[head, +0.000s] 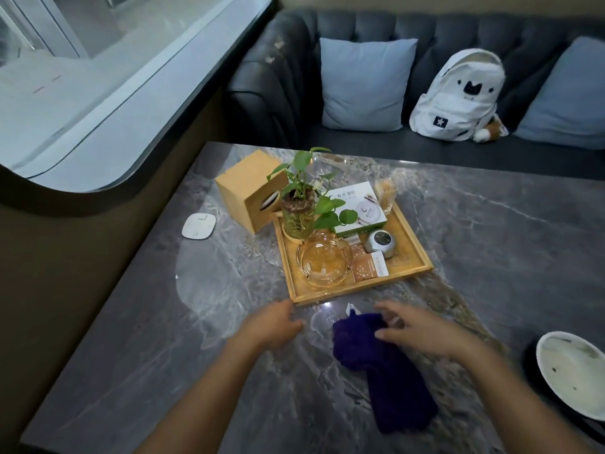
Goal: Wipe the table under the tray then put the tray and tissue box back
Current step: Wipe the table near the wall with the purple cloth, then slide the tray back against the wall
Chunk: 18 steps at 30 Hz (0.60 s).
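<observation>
My right hand (pixel 415 329) pinches the purple cloth (pixel 376 365); my left hand (pixel 271 326) lies open beside the wooden tray (pixel 360 294) on the marble table (pixel 163 355). The tissue box (pixel 248 194) touches the tray. A sofa (pixel 409 142) stands behind.

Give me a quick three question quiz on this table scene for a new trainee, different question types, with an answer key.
1. True or false: the purple cloth lies inside the wooden tray.
2. Multiple choice: the glass ashtray sits at which part of the tray? A) near corner, by the person B) far corner, by the sofa C) outside the tray.
3. Fill in: the wooden tissue box stands on the table just beyond the tray's ____ side.

Key
1. False; it lies on the table, with the right hand on it and the left hand bare beside the tray.
2. A
3. left
</observation>
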Available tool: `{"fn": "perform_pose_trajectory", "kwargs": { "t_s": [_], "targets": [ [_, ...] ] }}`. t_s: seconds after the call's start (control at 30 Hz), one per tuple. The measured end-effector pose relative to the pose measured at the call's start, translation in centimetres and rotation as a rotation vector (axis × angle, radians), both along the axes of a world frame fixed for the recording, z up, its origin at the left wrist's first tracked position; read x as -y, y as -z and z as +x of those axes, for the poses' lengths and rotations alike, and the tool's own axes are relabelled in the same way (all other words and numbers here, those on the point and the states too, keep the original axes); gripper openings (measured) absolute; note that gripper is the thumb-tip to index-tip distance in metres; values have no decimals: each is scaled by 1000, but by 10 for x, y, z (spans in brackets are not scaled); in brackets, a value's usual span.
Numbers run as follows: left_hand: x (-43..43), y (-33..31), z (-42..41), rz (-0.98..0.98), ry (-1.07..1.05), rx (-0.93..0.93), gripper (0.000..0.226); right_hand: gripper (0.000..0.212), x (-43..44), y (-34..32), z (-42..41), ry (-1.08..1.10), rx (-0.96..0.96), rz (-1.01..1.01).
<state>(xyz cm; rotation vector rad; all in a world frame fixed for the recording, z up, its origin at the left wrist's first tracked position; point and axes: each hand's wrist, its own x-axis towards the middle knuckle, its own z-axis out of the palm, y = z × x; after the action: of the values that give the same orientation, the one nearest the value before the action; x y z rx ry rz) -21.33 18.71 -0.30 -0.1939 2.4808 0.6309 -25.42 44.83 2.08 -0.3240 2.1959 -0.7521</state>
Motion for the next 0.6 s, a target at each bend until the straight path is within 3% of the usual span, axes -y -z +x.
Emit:
{"fn": "perform_pose_trajectory", "kwargs": {
  "t_s": [0.07, 0.17, 0.27, 0.4, 0.5, 0.6],
  "targets": [
    [5, -8, -18, 108, -95, -29, 24, 47, -2, -10, -27, 66, -84, -12],
    [10, -13, -43, 38, -299, -220, 28, 32, -4, -12, -69, 238, -264, -47],
    [12, -8, -63, -120, -403, -322, 32, 25, -3, 1, -105, 367, -514, 172],
    [13, 4, -83, -220, -380, -296, 38, 20, -5, 24, -132, 371, -737, 354],
    [15, 12, -93, -210, -379, -216, 39, 23, -9, 40, -150, 330, -709, 436],
    [22, 13, -105, -65, -418, -137, 33, 26, -12, 44, -171, 261, -517, 444]
  ]
}}
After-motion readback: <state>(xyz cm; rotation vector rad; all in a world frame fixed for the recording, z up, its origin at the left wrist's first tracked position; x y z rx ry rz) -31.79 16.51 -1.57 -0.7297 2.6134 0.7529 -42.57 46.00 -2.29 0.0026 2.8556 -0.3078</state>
